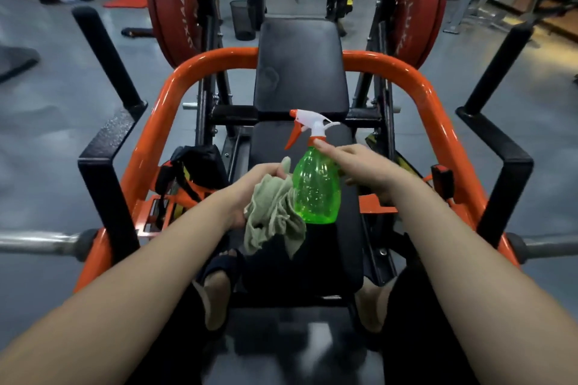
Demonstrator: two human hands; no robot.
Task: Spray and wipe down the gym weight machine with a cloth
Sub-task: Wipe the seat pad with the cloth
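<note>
— Where is this?

— A gym with a shiny grey floor [47,122]. Somebody stands right at a black and orange weight machine [103,184]. Down low you can see a foot in a black sandal [219,291].

— What is in front of the foot?

— The machine's long black padded seat [347,244]. Both hands are over it.

— What do the hands do?

— The left hand [259,184] is curled round a crumpled pale green cloth [272,222], which hangs down. The cloth touches a see-through green plastic spray bottle [317,187] with a white and orange top. The bottle is upright over the seat. The right hand [369,172] has straight fingers, and one fingertip touches the bottle's neck.

— And farther back?

— A black back pad [300,72], a bent orange metal bar [416,87], two big red round weights [170,3], and a black wire bin [242,19].
</note>
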